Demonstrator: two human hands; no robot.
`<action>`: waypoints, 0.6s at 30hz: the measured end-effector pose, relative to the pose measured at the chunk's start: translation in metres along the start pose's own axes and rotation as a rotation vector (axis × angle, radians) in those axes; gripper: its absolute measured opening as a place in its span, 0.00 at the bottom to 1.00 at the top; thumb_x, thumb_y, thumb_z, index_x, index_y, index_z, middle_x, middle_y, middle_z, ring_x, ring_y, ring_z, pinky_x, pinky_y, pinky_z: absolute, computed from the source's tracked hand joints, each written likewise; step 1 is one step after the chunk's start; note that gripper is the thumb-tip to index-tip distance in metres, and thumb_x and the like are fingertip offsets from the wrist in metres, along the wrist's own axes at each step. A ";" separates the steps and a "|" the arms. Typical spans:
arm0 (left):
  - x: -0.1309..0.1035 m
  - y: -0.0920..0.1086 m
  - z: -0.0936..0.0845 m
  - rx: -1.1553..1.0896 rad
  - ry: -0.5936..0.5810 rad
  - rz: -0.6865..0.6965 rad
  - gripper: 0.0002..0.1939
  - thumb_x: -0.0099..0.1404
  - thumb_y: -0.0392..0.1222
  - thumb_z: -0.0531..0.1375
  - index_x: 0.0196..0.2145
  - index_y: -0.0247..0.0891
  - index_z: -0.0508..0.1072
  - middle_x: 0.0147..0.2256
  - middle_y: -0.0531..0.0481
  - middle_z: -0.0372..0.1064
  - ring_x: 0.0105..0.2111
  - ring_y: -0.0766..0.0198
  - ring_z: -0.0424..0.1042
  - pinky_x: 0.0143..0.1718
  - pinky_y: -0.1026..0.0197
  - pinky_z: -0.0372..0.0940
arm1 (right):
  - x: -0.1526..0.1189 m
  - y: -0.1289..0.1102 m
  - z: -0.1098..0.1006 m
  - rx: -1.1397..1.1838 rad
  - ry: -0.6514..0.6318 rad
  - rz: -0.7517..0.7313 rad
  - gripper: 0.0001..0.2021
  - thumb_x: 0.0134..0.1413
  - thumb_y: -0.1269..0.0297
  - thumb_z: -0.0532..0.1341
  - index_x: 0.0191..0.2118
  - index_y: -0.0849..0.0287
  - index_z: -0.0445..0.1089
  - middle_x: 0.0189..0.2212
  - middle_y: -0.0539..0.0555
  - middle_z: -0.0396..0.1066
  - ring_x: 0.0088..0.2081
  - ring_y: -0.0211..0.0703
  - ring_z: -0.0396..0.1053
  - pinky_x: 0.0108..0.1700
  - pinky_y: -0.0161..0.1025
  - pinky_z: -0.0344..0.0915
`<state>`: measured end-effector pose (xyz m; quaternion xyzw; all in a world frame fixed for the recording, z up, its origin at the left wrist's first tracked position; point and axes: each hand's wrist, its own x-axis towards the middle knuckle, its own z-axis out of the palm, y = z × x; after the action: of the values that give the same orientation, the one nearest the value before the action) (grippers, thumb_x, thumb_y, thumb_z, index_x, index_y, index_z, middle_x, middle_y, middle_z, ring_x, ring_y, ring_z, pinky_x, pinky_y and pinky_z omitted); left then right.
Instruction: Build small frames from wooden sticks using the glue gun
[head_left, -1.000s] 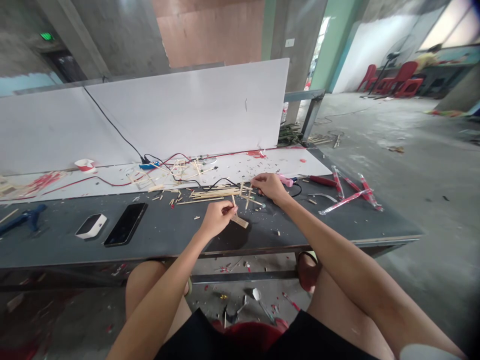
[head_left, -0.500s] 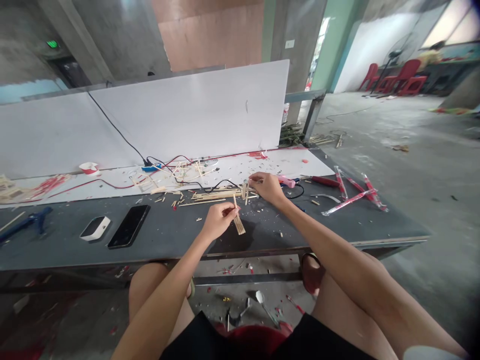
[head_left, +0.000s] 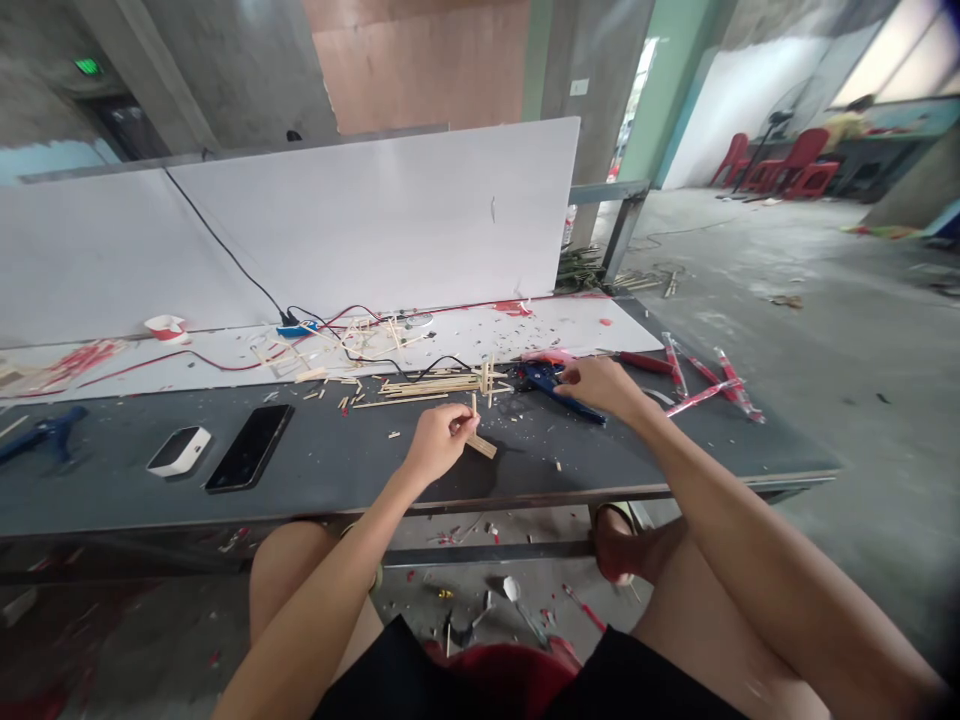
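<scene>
Just above the table's front part, my left hand [head_left: 439, 440] is closed on a small wooden stick piece [head_left: 482, 446]. That piece has flat sticks side by side and one stick pointing up. My right hand [head_left: 600, 385] is closed on blue-handled pliers [head_left: 574, 402] lying at the right, its fingertips partly hidden. Between the hands, a small upright stick assembly [head_left: 487, 377] stands by a bundle of loose wooden sticks [head_left: 427, 387].
A black phone [head_left: 250, 448] and a white box-shaped device [head_left: 179, 451] lie left, with a blue tool [head_left: 46, 437] beyond. Red plastic-wrapped sticks [head_left: 705, 395] lie right. A white panel [head_left: 375, 220] backs the table; a black cable [head_left: 225, 245] crosses it.
My right hand has left the upright stick assembly and moved right onto the blue pliers, which now lie closer in. The piece in my left hand has turned slightly.
</scene>
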<state>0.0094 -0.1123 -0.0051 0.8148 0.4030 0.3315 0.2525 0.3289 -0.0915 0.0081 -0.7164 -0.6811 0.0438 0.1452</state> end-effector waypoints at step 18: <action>0.001 -0.004 0.006 0.075 -0.023 -0.022 0.07 0.66 0.39 0.60 0.32 0.39 0.79 0.33 0.47 0.79 0.31 0.59 0.74 0.35 0.61 0.66 | -0.027 -0.018 -0.017 -0.178 0.028 0.004 0.12 0.50 0.61 0.65 0.41 0.57 0.77 0.37 0.61 0.79 0.40 0.57 0.76 0.35 0.41 0.61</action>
<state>0.0120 -0.1106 -0.0110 0.8229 0.4213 0.3042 0.2300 0.3144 -0.1203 0.0249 -0.7284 -0.6787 -0.0266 0.0901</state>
